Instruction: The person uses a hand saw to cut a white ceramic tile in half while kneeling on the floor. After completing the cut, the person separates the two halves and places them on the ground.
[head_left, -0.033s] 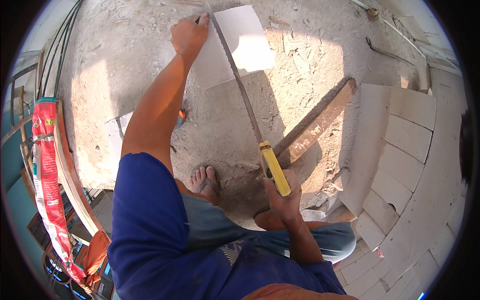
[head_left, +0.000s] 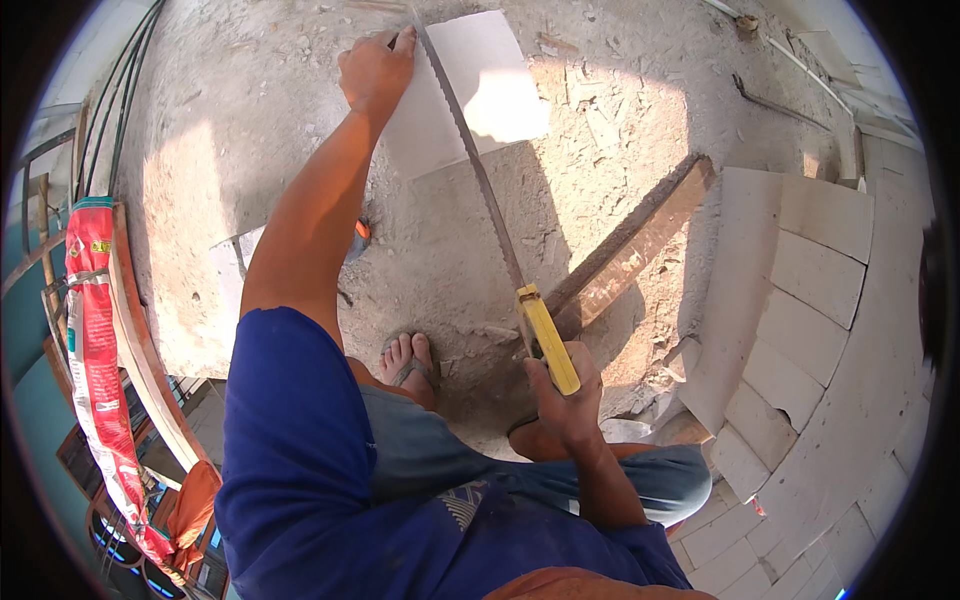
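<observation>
A white, light-weight building block (head_left: pixel 490 62) lies on the dusty floor at the top middle, half in sunlight. My left hand (head_left: pixel 376 72) grips its far left side with curled fingers, close beside the blade's far end; some fingertips are hidden. Across the block's top runs the long toothed blade of a handsaw (head_left: pixel 548 340). My right hand (head_left: pixel 568 395) is wrapped round the saw's yellow handle, in front of my bent knee. How deep the teeth sit in the block I cannot tell.
A brown, dusty board (head_left: pixel 640 240) lies slantwise right of the saw. Further right is a stacked wall of white blocks (head_left: pixel 800 325). My sandalled foot (head_left: pixel 410 365) rests below the block. At left hang a red-and-white sack (head_left: pixel 95 350) and dark cables (head_left: pixel 128 90).
Hardly anything differs: the saw and my left hand have shifted by a hair. Both hands keep their hold.
</observation>
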